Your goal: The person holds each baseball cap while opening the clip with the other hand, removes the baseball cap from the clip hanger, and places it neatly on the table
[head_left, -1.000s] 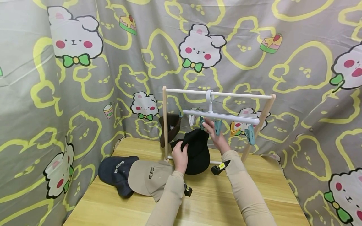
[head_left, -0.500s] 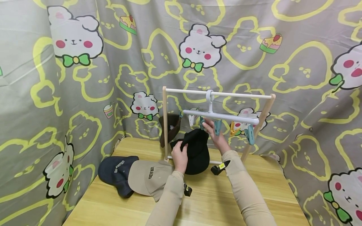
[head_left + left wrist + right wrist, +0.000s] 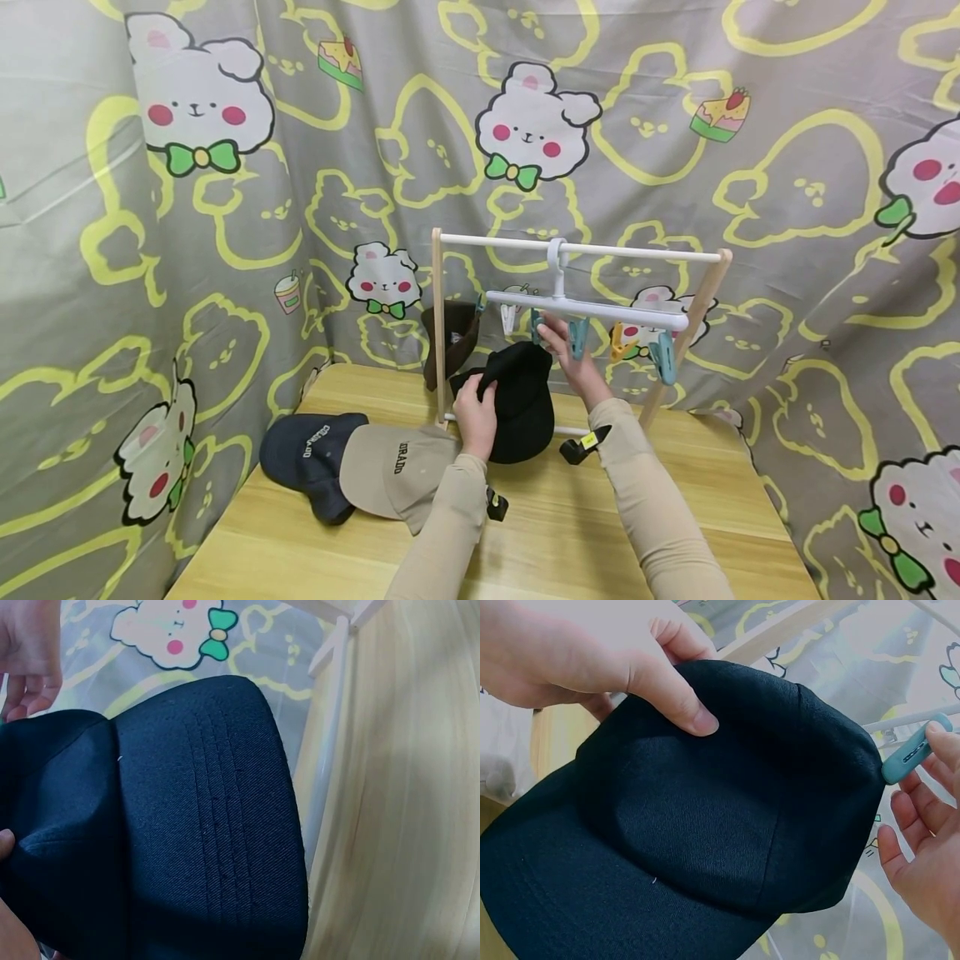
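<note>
A black cap hangs below the white clip hanger, its brim pointing down. My left hand pinches the cap's fabric; in the right wrist view that thumb lies flat over the crown. My right hand pinches a teal clothespin between thumb and fingers, and the tip of the clip meets the cap's edge. Whether its jaws have the fabric between them I cannot tell. Most of the left wrist view is taken up by the cap's stitched brim.
A wooden rack carries the hanger, with a white clip, a yellow clip and teal clips along it. Behind the left post hangs a brown cap. A navy cap and a beige cap lie on the table.
The black cap and my left hand have shifted very slightly to the left. My right hand stays at the teal clothespin.
</note>
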Demonstrator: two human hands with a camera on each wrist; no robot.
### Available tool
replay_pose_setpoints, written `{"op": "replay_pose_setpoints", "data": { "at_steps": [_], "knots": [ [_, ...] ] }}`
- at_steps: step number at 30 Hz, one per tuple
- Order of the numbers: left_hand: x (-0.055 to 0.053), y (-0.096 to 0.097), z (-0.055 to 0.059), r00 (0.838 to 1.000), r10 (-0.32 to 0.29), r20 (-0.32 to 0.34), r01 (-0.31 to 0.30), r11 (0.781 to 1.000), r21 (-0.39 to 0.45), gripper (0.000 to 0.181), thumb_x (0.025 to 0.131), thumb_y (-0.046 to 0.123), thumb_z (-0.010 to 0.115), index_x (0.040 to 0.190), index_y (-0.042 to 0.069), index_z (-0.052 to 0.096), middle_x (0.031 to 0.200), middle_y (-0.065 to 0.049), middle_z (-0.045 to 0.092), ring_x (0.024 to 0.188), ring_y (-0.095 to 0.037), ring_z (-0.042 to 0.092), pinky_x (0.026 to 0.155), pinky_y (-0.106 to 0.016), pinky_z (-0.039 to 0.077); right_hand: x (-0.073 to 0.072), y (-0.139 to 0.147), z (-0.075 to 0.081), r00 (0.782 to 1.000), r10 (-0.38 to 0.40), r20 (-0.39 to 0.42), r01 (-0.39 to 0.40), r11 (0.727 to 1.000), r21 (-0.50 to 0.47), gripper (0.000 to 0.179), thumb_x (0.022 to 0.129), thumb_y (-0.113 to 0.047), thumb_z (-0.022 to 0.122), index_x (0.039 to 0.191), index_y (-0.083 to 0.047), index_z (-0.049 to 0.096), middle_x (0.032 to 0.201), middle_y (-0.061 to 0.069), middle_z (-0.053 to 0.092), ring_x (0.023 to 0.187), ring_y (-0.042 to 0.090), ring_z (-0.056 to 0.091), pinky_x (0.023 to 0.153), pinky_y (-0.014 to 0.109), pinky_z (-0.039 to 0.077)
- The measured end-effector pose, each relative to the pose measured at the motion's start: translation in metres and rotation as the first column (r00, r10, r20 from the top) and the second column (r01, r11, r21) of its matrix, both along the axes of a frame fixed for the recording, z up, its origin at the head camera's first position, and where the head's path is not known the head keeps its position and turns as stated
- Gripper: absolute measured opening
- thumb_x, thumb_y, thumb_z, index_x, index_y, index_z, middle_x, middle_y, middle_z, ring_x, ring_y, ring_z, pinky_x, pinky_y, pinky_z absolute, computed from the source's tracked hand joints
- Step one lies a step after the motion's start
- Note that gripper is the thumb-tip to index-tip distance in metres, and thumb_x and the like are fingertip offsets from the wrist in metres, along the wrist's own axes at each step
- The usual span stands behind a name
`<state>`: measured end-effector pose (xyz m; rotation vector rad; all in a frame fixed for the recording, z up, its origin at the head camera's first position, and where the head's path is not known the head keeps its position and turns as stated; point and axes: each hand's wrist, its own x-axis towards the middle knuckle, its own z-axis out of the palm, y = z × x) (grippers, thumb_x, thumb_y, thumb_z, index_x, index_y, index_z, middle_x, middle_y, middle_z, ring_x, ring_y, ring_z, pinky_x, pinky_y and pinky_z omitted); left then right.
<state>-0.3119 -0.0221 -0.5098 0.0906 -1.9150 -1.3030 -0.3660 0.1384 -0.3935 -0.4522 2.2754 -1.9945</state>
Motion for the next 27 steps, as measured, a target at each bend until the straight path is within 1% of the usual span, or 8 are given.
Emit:
{"op": "replay_pose_setpoints", "data": {
  "at_steps": [6,9,13,16,17,21,24,27],
  "knots": [
    [0.000,-0.001,-0.001,1.000,-0.006,0.000,0.006,1.000,0.005,0.011,0.088,0.016,0.071,0.093,0.006,0.071,0.096,-0.012,0.073,0.089,-0.032,0.065,0.082,-0.045,0.052,-0.011,0.003,-0.011,1.000,0.006,0.002,-0.006,1.000,-0.018,0.052,0.105,-0.024,0.043,0.152,-0.006,0.031,0.154,0.020,0.035,0.134,0.033,0.037,0.111,0.048,0.028],
    [0.000,-0.003,-0.001,1.000,-0.011,0.005,0.011,1.000,0.011,0.011,0.089,0.016,0.071,0.093,0.006,0.071,0.096,-0.012,0.073,0.090,-0.032,0.065,0.082,-0.045,0.052,-0.015,0.004,-0.016,1.000,0.008,-0.014,-0.009,1.000,-0.023,0.053,0.104,-0.027,0.044,0.152,-0.006,0.032,0.154,0.019,0.035,0.135,0.033,0.037,0.112,0.050,0.027],
    [0.000,-0.004,-0.002,1.000,-0.017,0.014,0.016,0.999,0.031,0.011,0.089,0.016,0.071,0.094,0.006,0.070,0.097,-0.013,0.072,0.093,-0.032,0.065,0.084,-0.045,0.052,-0.015,0.004,-0.017,1.000,0.001,-0.027,-0.002,1.000,-0.031,0.052,0.104,-0.026,0.045,0.151,-0.006,0.034,0.153,0.019,0.037,0.132,0.032,0.038,0.109,0.048,0.029],
    [0.002,-0.004,0.001,1.000,-0.020,0.019,0.019,0.998,0.054,0.011,0.089,0.016,0.071,0.093,0.007,0.070,0.097,-0.013,0.072,0.093,-0.032,0.065,0.084,-0.045,0.053,-0.016,0.005,-0.017,1.000,-0.006,-0.023,0.005,1.000,-0.023,0.052,0.104,-0.025,0.045,0.151,-0.006,0.033,0.154,0.018,0.036,0.134,0.032,0.037,0.109,0.047,0.029],
    [0.003,-0.004,0.002,1.000,-0.021,0.022,0.020,0.998,0.059,0.011,0.089,0.017,0.071,0.093,0.007,0.070,0.097,-0.013,0.072,0.093,-0.032,0.066,0.083,-0.045,0.053,-0.019,0.006,-0.019,1.000,-0.008,-0.024,0.007,1.000,-0.026,0.053,0.104,-0.026,0.045,0.151,-0.006,0.033,0.155,0.018,0.036,0.135,0.032,0.037,0.111,0.049,0.027],
    [0.005,-0.005,0.005,0.999,-0.027,0.031,0.024,0.997,0.074,0.011,0.090,0.018,0.070,0.094,0.008,0.070,0.097,-0.012,0.072,0.093,-0.031,0.066,0.083,-0.046,0.053,-0.016,0.007,-0.014,1.000,-0.004,-0.003,0.004,1.000,-0.004,0.053,0.105,-0.024,0.043,0.152,-0.005,0.030,0.156,0.018,0.032,0.138,0.034,0.034,0.111,0.046,0.028],
    [0.005,-0.006,0.005,0.999,-0.034,0.035,0.031,0.996,0.080,0.012,0.090,0.019,0.070,0.095,0.009,0.070,0.098,-0.012,0.072,0.094,-0.031,0.066,0.083,-0.046,0.053,-0.009,0.008,-0.007,1.000,0.007,0.001,-0.007,1.000,0.019,0.053,0.105,-0.022,0.042,0.153,-0.004,0.029,0.158,0.018,0.028,0.141,0.035,0.032,0.108,0.042,0.029],
    [0.005,-0.007,0.003,0.999,-0.031,0.034,0.029,0.997,0.078,0.011,0.091,0.020,0.069,0.095,0.010,0.071,0.097,-0.011,0.071,0.093,-0.030,0.066,0.082,-0.045,0.053,-0.002,0.009,0.000,1.000,0.016,-0.015,-0.015,0.999,0.041,0.052,0.105,-0.021,0.041,0.152,-0.003,0.028,0.159,0.018,0.027,0.143,0.035,0.030,0.107,0.040,0.030]
  ]
}}
